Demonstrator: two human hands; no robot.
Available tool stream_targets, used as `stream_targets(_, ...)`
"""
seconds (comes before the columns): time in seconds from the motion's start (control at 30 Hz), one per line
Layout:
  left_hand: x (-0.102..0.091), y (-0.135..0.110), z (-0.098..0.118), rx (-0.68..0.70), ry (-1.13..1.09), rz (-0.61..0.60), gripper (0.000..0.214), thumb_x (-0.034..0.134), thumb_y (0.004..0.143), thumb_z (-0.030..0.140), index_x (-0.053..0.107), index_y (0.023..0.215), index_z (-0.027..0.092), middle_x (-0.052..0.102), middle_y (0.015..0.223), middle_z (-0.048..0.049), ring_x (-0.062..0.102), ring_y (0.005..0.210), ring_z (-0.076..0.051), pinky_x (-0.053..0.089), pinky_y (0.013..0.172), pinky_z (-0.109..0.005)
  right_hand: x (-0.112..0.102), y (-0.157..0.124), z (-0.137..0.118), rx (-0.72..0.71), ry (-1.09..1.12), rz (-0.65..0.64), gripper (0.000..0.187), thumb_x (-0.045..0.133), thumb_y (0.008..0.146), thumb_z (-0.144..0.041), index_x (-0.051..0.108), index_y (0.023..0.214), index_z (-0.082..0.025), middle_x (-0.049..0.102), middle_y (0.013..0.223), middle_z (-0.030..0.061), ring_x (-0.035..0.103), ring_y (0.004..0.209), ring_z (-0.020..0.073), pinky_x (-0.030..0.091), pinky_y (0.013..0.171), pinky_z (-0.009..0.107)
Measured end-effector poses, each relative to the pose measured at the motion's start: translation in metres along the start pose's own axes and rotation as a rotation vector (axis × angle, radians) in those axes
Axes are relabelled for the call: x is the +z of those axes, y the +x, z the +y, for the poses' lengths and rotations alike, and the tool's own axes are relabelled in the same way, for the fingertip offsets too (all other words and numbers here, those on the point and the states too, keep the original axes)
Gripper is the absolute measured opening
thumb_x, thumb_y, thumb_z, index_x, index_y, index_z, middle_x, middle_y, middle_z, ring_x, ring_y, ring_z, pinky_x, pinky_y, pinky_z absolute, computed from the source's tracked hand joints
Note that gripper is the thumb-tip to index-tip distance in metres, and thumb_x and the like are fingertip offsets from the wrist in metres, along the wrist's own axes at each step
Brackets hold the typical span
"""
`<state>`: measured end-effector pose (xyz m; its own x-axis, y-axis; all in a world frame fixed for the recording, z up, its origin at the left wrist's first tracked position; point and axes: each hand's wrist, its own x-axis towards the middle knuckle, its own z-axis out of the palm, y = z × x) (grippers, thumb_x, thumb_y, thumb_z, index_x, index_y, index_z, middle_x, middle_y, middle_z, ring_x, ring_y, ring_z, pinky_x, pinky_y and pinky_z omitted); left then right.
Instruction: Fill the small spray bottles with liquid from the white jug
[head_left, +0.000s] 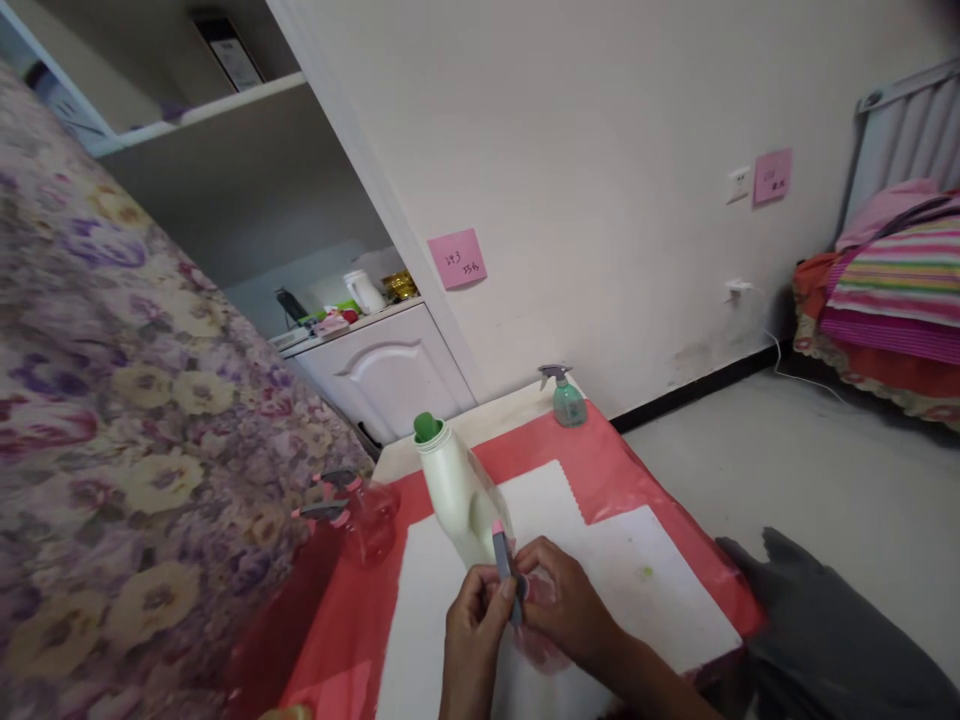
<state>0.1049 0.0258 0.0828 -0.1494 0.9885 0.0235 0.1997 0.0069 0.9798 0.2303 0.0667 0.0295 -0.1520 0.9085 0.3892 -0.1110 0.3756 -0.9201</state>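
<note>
My left hand (474, 622) and my right hand (564, 598) meet low in the head view, fingers curled around a small clear pink spray bottle (541, 640). Its grey and pink trigger head (501, 555) sticks up between the two hands, pinched by my left fingers. Right behind the hands a white bottle with a green cap (454, 485) stands tilted on a white cloth (622, 560). The cloth lies on a red plastic sheet (607, 450) that covers a small table.
A second pink spray bottle (360, 510) stands at the table's left edge, a green spray bottle (568, 397) at its far corner. A floral bedspread (127, 400) fills the left. White cupboard (382, 365), pink wall note (457, 259), striped bedding (892, 290) at right, grey fabric (832, 620) lower right.
</note>
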Motion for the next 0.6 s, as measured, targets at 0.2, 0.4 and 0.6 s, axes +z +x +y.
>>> stream_targets(0.2, 0.0, -0.0016, -0.001, 0.002, -0.004, 0.001, 0.033, 0.071, 0.075, 0.05, 0.065, 0.08, 0.018, 0.062, 0.07, 0.0011, 0.054, 0.07, -0.017, 0.042, 0.064, -0.024, -0.0071, 0.0009, -0.0064, -0.058, 0.044, -0.164, 0.014, 0.067, 0.072, -0.017, 0.065, 0.086, -0.02, 0.065, 0.094, 0.0048, 0.062, 0.093, 0.0232, 0.048, 0.085, 0.036)
stream_targets(0.4, 0.0002, -0.0002, -0.0009, 0.004, -0.01, 0.001, 0.036, 0.071, 0.074, 0.052, 0.065, 0.079, 0.018, 0.064, 0.069, 0.0003, 0.056, 0.07, -0.018, 0.043, 0.065, -0.025, -0.0026, -0.0009, -0.0037, -0.016, 0.017, -0.011, 0.019, 0.075, 0.066, -0.018, 0.063, 0.081, -0.021, 0.065, 0.088, 0.0015, 0.061, 0.085, 0.0214, 0.048, 0.079, 0.033)
stream_targets(0.6, -0.0017, 0.0028, -0.008, 0.014, 0.013, -0.007, 0.036, 0.07, 0.075, 0.053, 0.064, 0.079, 0.018, 0.061, 0.07, 0.001, 0.054, 0.069, -0.016, 0.042, 0.064, -0.025, -0.0067, -0.0012, -0.004, -0.051, 0.046, -0.179, 0.012, 0.068, 0.077, -0.022, 0.066, 0.089, -0.022, 0.065, 0.097, 0.0039, 0.062, 0.095, 0.022, 0.048, 0.087, 0.035)
